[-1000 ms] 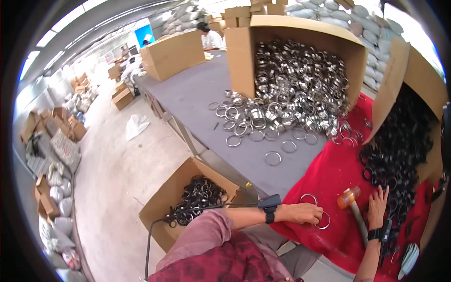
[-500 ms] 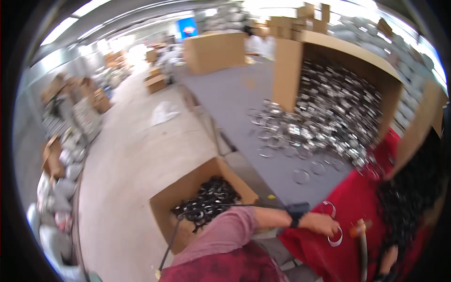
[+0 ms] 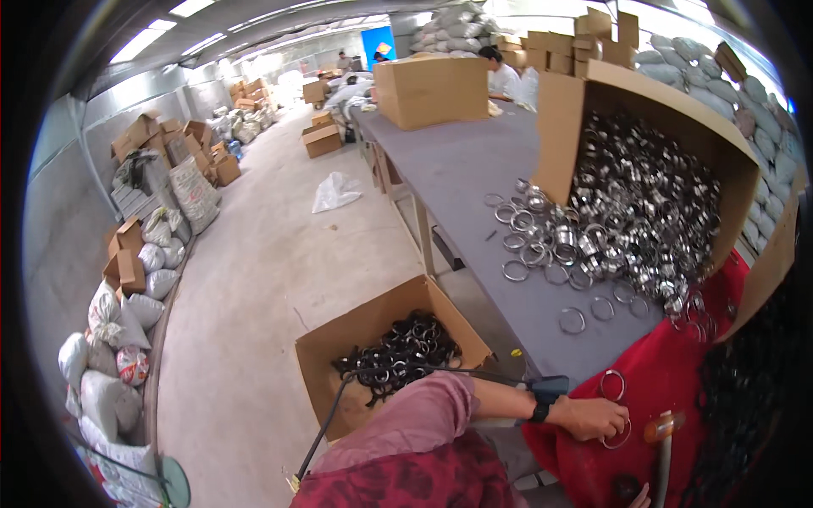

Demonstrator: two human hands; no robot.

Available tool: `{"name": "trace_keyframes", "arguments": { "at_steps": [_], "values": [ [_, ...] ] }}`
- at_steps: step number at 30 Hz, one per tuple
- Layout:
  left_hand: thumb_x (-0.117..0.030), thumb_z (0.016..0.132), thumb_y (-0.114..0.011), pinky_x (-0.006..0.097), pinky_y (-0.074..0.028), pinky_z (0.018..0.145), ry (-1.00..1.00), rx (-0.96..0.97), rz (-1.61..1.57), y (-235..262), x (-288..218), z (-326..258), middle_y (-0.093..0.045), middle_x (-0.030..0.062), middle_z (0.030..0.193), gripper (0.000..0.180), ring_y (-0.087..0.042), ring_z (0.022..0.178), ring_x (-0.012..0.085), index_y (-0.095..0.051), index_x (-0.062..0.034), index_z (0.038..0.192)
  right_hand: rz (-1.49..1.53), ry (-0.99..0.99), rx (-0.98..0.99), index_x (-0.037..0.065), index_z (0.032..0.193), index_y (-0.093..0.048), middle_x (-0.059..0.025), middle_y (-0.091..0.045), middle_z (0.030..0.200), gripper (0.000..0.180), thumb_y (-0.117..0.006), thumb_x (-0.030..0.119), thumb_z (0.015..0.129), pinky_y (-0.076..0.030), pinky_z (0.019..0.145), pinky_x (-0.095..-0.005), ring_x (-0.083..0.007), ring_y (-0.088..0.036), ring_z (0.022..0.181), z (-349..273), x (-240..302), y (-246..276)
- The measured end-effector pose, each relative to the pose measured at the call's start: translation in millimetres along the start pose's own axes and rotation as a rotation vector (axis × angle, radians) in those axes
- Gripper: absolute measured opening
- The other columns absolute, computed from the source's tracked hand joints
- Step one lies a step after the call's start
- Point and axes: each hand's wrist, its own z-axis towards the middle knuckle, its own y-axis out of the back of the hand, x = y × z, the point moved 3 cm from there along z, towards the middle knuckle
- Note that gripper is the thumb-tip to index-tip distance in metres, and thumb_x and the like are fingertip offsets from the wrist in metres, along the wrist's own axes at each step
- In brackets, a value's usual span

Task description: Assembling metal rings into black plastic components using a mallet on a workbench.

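left of the mallet (image 3: 663, 464), my left hand (image 3: 597, 417) pinches a metal ring (image 3: 627, 435); for my right hand (image 3: 641, 498), i can't tell finger spread.

You have one cloth (image 3: 656, 377), one mallet (image 3: 662, 427) and two rings (image 3: 623, 388) by your left hand (image 3: 597, 417), with three heaps (image 3: 648, 203) around you, their pieces too many to count.

A thin, shiny silver ring (image 3: 624, 439) is in the fingers of the left hand (image 3: 600, 419), at the red cloth (image 3: 673, 381); the hand hides part of it. A second ring (image 3: 623, 386), shiny too, is on the cloth just past that hand. A hammer (image 3: 665, 426) with an orange head lies to their right, its pale handle near the right hand (image 3: 641, 498).
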Motion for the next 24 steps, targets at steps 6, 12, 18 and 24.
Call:
{"name": "trace_keyframes", "arguments": {
  "at_steps": [6, 12, 18, 24],
  "values": [
    [-0.006, 0.071, -0.066, 0.040, -0.050, 0.100, 0.105, 0.122, -0.037, 6.9, 14.5, -7.9, -0.064, 0.0125, 0.116, 0.024, -0.059, 0.118, 0.0329, -0.065, -0.0042, 0.095, 0.457, 0.075, -0.065, 0.005, 0.143, -0.052, -0.0219, -0.058, 0.124, 0.060, -0.058, -0.004, 0.085, -0.045, 0.102, -0.0458, -0.0390, -0.055, 0.118, 30.6, 22.4, -9.5],
    [-0.032, 0.072, -0.083, 0.052, -0.036, 0.115, 0.399, -0.101, 0.203, 31.0, 4.8, 8.3, -0.057, 0.0180, 0.135, 0.073, -0.047, 0.133, 0.0394, -0.059, -0.0018, 0.133, 0.599, -0.076, -0.199, 0.006, 0.138, -0.056, -0.0197, -0.057, 0.127, 0.062, -0.069, -0.002, 0.078, -0.046, 0.103, -0.0421, -0.0364, -0.057, 0.120, 14.0, 28.4, -8.3],
    [-0.056, 0.070, -0.083, 0.053, -0.030, 0.116, 0.536, 0.060, 0.463, 3.4, -5.5, 17.6, -0.058, 0.0233, 0.126, 0.094, -0.047, 0.128, 0.0419, -0.055, 0.0087, 0.132, 0.583, -0.135, -0.292, 0.005, 0.133, -0.060, -0.0182, -0.059, 0.121, 0.058, -0.070, -0.003, 0.077, -0.050, 0.096, -0.0412, -0.0346, -0.060, 0.111, 7.5, 27.4, -11.8],
    [-0.047, 0.067, -0.086, 0.050, -0.038, 0.105, 0.561, 0.025, 0.447, -7.6, 3.0, 7.3, -0.060, 0.0190, 0.113, 0.078, -0.051, 0.115, 0.0390, -0.062, 0.0034, 0.122, 0.604, -0.129, -0.300, 0.002, 0.129, -0.061, -0.0176, -0.059, 0.115, 0.051, -0.066, -0.007, 0.080, -0.052, 0.089, -0.0364, -0.0312, -0.063, 0.104, 7.8, 31.9, -6.2]
  ]
}}
